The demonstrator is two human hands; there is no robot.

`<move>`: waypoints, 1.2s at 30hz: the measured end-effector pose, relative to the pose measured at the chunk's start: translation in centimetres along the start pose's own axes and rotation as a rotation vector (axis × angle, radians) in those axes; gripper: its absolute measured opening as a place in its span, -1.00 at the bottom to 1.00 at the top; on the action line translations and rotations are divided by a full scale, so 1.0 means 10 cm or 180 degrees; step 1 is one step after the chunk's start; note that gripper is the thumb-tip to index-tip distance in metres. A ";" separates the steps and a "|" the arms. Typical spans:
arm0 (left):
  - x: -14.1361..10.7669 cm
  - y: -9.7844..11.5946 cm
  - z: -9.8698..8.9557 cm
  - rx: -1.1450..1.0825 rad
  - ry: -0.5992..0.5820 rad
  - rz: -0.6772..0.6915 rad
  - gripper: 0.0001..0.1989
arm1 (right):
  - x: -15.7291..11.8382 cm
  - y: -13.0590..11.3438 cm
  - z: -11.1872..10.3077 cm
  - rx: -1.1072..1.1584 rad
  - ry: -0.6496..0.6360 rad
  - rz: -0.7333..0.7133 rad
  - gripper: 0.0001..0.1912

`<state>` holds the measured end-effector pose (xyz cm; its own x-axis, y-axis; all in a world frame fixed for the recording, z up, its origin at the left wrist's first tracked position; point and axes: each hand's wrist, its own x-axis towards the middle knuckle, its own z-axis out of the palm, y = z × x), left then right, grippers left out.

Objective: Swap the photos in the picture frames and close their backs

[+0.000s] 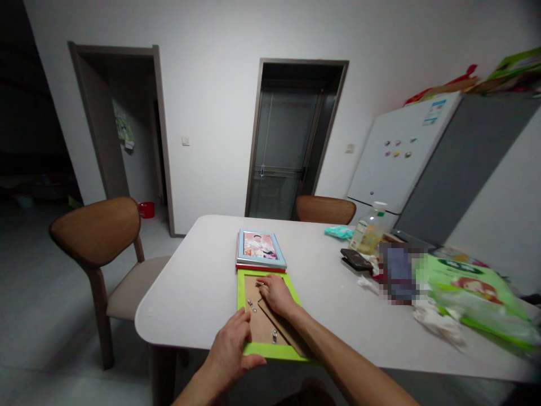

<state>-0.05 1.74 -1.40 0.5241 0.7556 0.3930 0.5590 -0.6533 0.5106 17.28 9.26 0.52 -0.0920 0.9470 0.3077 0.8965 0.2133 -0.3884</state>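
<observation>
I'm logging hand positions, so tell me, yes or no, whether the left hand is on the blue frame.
No, the left hand rests on the green frame, and the blue frame lies farther away.

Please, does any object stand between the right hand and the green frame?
Nothing visible does: the right hand is on the brown back of the frame; the left hand touches its near left corner.

The backing board (260,326) looks matt, its clips (274,336) shiny metal
</observation>
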 end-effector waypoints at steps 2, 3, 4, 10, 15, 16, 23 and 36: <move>0.01 -0.04 0.01 -0.0036 -0.0003 -0.0025 -0.67 | -0.16 -0.03 -0.15 0.0224 -0.0127 -0.0275 -0.70; 0.02 -0.06 0.02 -0.0044 -0.0009 -0.0034 -0.67 | -0.25 -0.03 -0.22 0.0410 -0.0287 -0.0443 -0.70; 0.02 -0.08 0.03 -0.0047 -0.0018 -0.0035 -0.66 | -0.35 -0.04 -0.30 0.0590 -0.0525 -0.0582 -0.72; 0.01 -0.11 0.05 -0.0037 -0.0043 -0.0039 -0.68 | -0.66 -0.01 -0.49 0.0878 -0.1342 -0.0686 -0.79; 0.02 -0.08 0.02 0.0004 -0.0060 -0.0068 -0.68 | -0.69 -0.03 -0.34 0.0887 -0.0872 -0.0616 -0.86; 0.02 -0.07 0.02 0.0013 -0.0049 -0.0076 -0.68 | -0.69 -0.03 -0.32 0.0869 -0.0750 -0.0623 -0.86; 0.01 -0.07 0.03 -0.0048 -0.0018 -0.0135 -0.66 | -0.67 0.03 -0.28 0.0365 -0.0081 -0.0006 -0.68; 0.01 0.04 -0.03 -0.0841 0.0198 -0.0618 -0.36 | -0.59 -0.05 -0.41 0.0255 0.0046 0.0181 -0.56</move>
<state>0.06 1.55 -0.93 0.3791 0.8716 0.3107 0.4545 -0.4679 0.7580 19.19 2.57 2.46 -0.0353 0.9547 0.2955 0.8625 0.1785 -0.4736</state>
